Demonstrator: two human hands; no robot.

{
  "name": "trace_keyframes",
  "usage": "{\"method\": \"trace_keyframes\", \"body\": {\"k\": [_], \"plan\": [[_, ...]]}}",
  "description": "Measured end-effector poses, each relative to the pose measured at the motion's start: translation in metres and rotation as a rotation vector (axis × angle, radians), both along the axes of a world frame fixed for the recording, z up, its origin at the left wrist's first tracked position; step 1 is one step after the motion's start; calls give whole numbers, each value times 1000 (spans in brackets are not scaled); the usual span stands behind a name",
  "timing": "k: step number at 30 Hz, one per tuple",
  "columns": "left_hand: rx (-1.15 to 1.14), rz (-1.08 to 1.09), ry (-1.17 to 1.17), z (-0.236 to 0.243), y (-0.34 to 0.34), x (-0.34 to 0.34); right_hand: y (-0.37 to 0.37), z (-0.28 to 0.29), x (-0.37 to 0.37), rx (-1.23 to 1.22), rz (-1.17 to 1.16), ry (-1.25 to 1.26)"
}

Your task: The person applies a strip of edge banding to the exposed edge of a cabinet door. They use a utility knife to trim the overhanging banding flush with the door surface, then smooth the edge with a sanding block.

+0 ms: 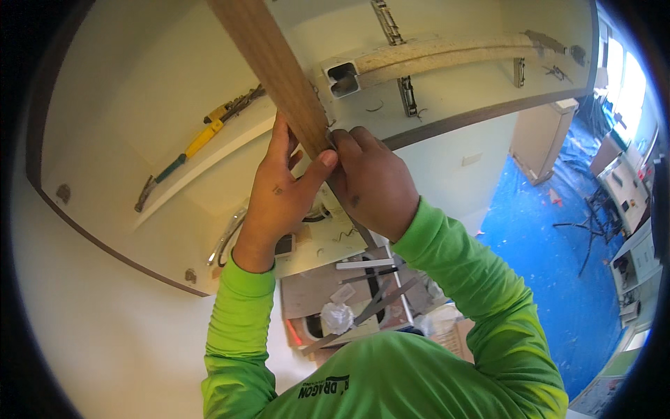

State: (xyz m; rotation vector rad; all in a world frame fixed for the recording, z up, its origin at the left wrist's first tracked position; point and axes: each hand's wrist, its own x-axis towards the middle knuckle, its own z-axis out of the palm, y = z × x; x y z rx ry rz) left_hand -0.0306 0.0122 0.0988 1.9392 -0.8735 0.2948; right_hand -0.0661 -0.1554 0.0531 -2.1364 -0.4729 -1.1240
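Note:
A brown wooden cabinet upright [276, 63] runs down from the top of the view between my two hands. My left hand [276, 199] is wrapped round its left edge, with the thumb across the front and some fingers hidden behind. My right hand [377, 183] is closed against the right edge, its fingertips pinched near my left thumb. A small greyish bit shows at those fingertips, too hidden to name. Metal hinges [407, 96] are fixed inside the cabinet, to the right of the upright.
A yellow-and-green-handled tool [202, 140] lies on a shelf at left. A pale board [447, 54] and white hollow piece [342, 78] rest at right. Below are strips and crumpled white plastic [337, 318]. Blue sheeting [520, 258] covers the floor, with a carton-like box [543, 143] and dark debris [597, 220].

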Motion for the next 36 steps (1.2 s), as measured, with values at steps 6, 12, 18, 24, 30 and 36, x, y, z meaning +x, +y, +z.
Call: {"method": "trace_keyframes", "body": {"k": [6, 12, 18, 24, 30, 36], "plan": [[-58, -58, 98, -6, 0, 1, -5, -6, 5, 0, 35, -27], [6, -24, 66, -5, -2, -1, -12, -7, 4, -41, 39, -54], [15, -8, 0, -10, -2, 3, -17, -6, 10, -84, 38, -120], [0, -6, 13, -11, -5, 3, -20, -7, 6, -134, 52, -47], [6, 22, 41, -8, -7, -4, -16, -4, 6, -126, 80, 4], [-13, 15, 19, -9, -11, -4, -16, 0, 7, -123, 93, 11]]}}
